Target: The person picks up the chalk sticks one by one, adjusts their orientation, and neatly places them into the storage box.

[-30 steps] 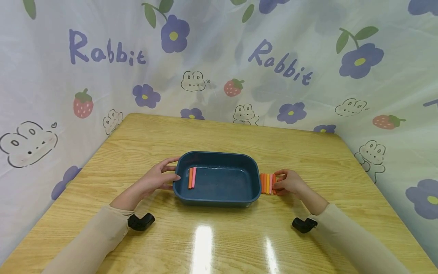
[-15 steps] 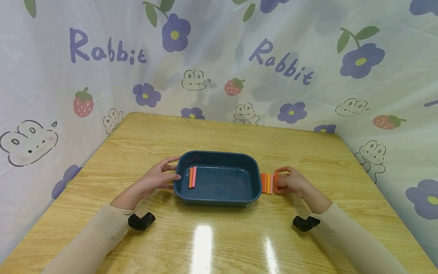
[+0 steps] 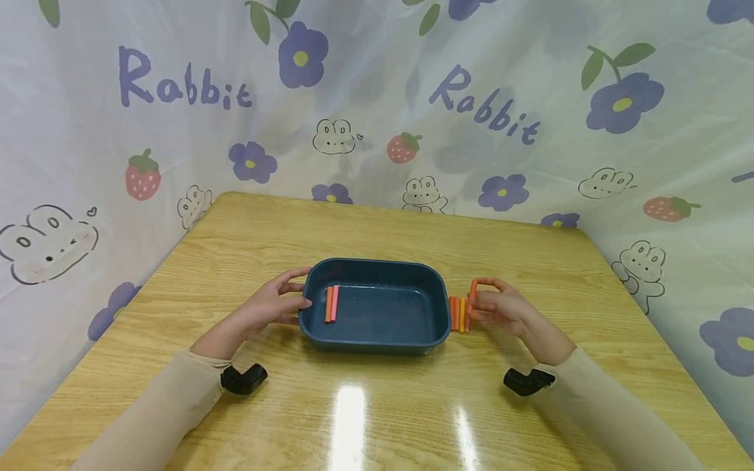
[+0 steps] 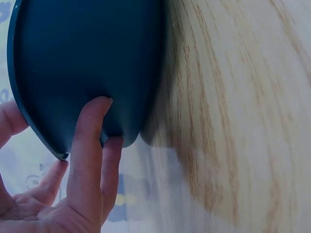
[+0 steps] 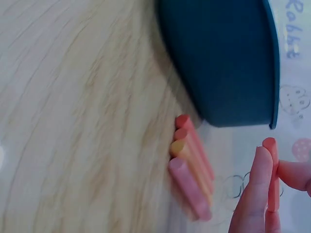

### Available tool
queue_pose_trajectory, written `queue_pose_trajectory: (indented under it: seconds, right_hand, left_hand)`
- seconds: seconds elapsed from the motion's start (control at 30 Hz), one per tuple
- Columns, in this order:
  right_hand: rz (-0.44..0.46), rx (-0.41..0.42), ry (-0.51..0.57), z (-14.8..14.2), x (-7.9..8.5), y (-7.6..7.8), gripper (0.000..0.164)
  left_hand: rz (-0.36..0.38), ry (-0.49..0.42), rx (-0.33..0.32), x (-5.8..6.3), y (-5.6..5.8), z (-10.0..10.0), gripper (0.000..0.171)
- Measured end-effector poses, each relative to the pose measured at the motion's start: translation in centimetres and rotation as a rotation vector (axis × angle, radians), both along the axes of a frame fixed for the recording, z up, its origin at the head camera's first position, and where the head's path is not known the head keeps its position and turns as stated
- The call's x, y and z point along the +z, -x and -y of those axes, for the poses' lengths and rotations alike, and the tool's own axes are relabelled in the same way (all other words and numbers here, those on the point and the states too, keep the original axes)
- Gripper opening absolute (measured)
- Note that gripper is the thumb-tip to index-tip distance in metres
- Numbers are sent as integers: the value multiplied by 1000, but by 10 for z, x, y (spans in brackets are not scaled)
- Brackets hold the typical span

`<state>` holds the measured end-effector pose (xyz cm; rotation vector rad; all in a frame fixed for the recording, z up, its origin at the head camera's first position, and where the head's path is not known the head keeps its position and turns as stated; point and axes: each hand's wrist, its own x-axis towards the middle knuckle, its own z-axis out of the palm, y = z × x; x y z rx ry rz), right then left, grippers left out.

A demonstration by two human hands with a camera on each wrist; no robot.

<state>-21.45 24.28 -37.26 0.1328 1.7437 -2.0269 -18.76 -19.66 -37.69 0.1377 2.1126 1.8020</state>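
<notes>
A dark blue rectangular tub (image 3: 371, 349) stands mid-table in the head view. My left hand (image 3: 273, 302) holds its left end, thumb at the rim and fingertips against the outer wall. Inside the tub, near that end, an orange chalk stick (image 3: 328, 306) and a pink chalk stick (image 3: 335, 303) lie side by side. To the right of the tub, my right hand (image 3: 508, 311) pinches an orange-red chalk stick (image 5: 273, 179) upright between thumb and fingers, raised off the table. Below it, a row of chalk sticks (image 5: 190, 187) in red, orange, yellow and pink lies beside the tub.
The wooden table (image 3: 412, 405) carries the tub and chalk. Behind and at both sides hangs a white cloth (image 3: 365, 72) printed with rabbits, flowers and strawberries. A black wrist mount (image 3: 244, 379) sits at the left cuff, another mount (image 3: 528, 382) at the right.
My right hand has taken the rightmost orange-red chalk stick from the row, drawn it slightly right, then lifted it up. The left hand and tub have stayed in place.
</notes>
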Motion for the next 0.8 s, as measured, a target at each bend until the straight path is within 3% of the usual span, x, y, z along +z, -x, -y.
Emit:
queue_pose_trajectory:
  seconds: [0.47,0.8]
  right_hand:
    - [1,-30,90,22,14,1,61]
    - [13,-23,71,38,24,8,64]
  left_hand:
    - [6,7,-1,0,0,0,70]
    - [-1,15,-4,3,1,-1,70]
